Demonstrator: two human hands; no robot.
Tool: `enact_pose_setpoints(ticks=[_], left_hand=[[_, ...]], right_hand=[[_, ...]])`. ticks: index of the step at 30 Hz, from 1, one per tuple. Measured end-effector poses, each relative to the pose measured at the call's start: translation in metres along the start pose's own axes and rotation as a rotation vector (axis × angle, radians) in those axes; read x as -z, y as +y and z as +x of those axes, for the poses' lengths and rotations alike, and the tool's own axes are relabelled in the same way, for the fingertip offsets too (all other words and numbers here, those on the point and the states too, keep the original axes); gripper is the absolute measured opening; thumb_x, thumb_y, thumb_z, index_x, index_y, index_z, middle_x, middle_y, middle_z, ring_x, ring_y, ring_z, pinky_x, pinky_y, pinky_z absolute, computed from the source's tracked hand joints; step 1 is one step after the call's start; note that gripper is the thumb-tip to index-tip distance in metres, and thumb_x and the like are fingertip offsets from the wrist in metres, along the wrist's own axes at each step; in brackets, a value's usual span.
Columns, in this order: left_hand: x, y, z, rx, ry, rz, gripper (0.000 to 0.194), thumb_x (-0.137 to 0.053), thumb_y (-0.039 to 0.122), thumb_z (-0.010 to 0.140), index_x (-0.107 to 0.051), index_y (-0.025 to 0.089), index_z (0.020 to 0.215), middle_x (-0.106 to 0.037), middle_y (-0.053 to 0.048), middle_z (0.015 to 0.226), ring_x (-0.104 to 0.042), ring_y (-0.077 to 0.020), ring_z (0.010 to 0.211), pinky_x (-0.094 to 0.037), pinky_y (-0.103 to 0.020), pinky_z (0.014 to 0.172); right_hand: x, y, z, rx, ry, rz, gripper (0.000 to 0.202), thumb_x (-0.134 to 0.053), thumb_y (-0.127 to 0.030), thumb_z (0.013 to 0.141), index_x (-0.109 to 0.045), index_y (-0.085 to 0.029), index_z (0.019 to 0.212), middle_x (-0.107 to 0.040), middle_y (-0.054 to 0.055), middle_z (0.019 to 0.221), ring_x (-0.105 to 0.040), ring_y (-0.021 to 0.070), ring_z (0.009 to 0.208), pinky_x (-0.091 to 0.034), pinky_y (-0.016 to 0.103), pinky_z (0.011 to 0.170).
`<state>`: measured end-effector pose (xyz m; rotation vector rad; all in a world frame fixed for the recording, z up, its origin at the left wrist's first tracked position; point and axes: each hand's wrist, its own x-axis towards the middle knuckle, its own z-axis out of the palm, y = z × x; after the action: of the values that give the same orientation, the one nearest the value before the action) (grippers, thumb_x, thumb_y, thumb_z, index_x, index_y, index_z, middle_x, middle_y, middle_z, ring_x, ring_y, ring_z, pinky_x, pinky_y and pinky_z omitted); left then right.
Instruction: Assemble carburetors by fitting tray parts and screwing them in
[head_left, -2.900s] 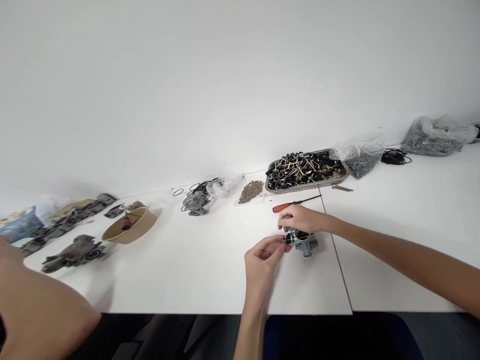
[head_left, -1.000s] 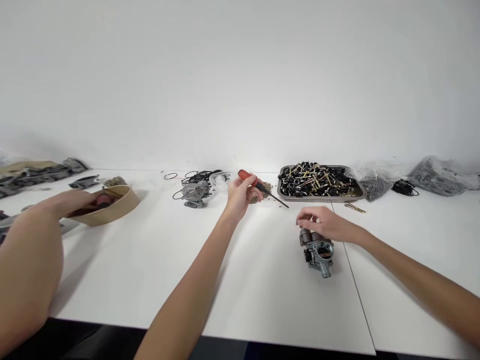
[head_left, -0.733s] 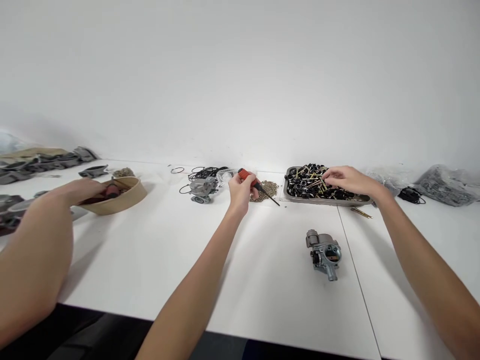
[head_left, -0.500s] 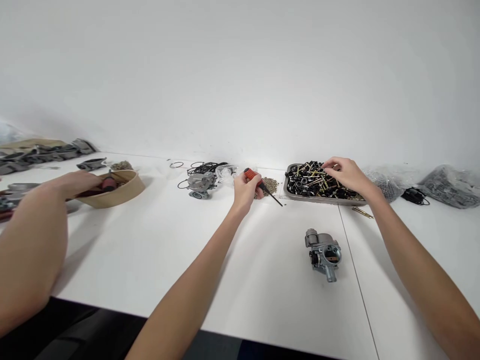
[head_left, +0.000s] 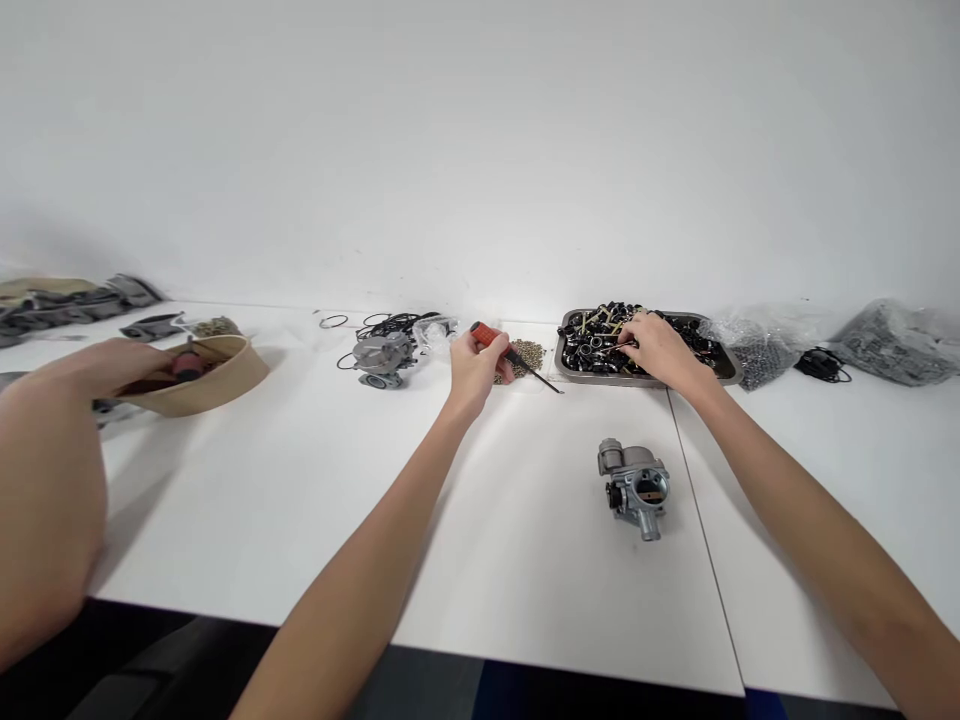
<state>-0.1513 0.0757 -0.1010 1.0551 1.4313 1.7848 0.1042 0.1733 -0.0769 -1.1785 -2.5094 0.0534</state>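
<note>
My left hand is closed round the red handle of a screwdriver, whose dark shaft slants down to the right. Over the metal tray of black fittings and brass-coloured screws, my right hand reaches in with its fingers drawn together among the parts. What they grip, if anything, is too small to make out. On the table in front of the tray stands a grey metal carburetor. Just behind my left hand lies a heap of small brass pieces.
Left of my hands are another carburetor and black rubber rings. A co-worker's arm reaches into a tan bowl-like container holding a red-handled tool. Clear bags of parts and a black bundle lie right of the tray.
My right hand has gone down and left into the tray's parts. My left hand still holds the screwdriver. The whole view has shifted slightly.
</note>
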Motion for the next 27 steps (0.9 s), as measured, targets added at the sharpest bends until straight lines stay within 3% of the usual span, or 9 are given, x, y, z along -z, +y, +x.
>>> enact_pose_setpoints(ticks=[6,14,18,22,27], left_hand=[[0.0,0.0,0.0,-0.013,-0.002,0.008,0.016,-0.063,0.027,0.07,-0.053,0.015,0.075,-0.066,-0.003,0.073,-0.049,-0.0087,0.034,-0.039,-0.023,0.034],[-0.001,-0.001,-0.002,-0.009,-0.022,0.025,0.019,-0.064,0.03,0.069,-0.054,0.016,0.076,-0.066,-0.002,0.071,-0.048,-0.0075,0.036,-0.039,-0.021,0.035],[-0.001,-0.001,-0.002,-0.008,-0.011,0.036,0.018,-0.065,0.03,0.068,-0.055,0.016,0.074,-0.065,-0.003,0.07,-0.048,-0.0079,0.036,-0.039,-0.022,0.036],[0.0,-0.001,-0.001,-0.016,-0.018,0.034,0.019,-0.065,0.03,0.068,-0.056,0.016,0.075,-0.065,-0.003,0.069,-0.047,-0.0072,0.037,-0.039,-0.021,0.037],[0.001,-0.001,-0.001,-0.015,-0.018,0.044,0.018,-0.065,0.03,0.07,-0.056,0.015,0.075,-0.066,-0.004,0.073,-0.048,-0.0066,0.038,-0.039,-0.021,0.037]], right_hand=[[0.013,-0.003,-0.004,-0.055,-0.053,0.053,0.014,-0.057,-0.016,0.087,-0.07,-0.016,0.092,-0.064,0.012,0.107,-0.059,0.0266,0.1,-0.047,0.044,0.09],[0.052,0.005,-0.009,-0.114,-0.196,0.204,0.019,-0.057,-0.029,0.088,-0.072,-0.021,0.097,-0.069,0.009,0.112,-0.064,0.0228,0.097,-0.051,0.036,0.08],[0.065,0.028,-0.012,-0.17,-0.309,0.172,0.021,-0.062,-0.029,0.083,-0.073,-0.022,0.099,-0.07,0.008,0.113,-0.065,0.0233,0.094,-0.051,0.037,0.08],[0.075,0.062,-0.019,-0.288,-0.293,0.109,0.026,-0.064,-0.026,0.08,-0.073,-0.02,0.103,-0.072,0.009,0.112,-0.066,0.0221,0.092,-0.052,0.032,0.076],[0.073,0.097,-0.029,-0.389,-0.277,0.053,0.017,-0.072,-0.015,0.068,-0.075,-0.02,0.084,-0.075,0.006,0.091,-0.068,0.021,0.075,-0.053,0.032,0.065]])
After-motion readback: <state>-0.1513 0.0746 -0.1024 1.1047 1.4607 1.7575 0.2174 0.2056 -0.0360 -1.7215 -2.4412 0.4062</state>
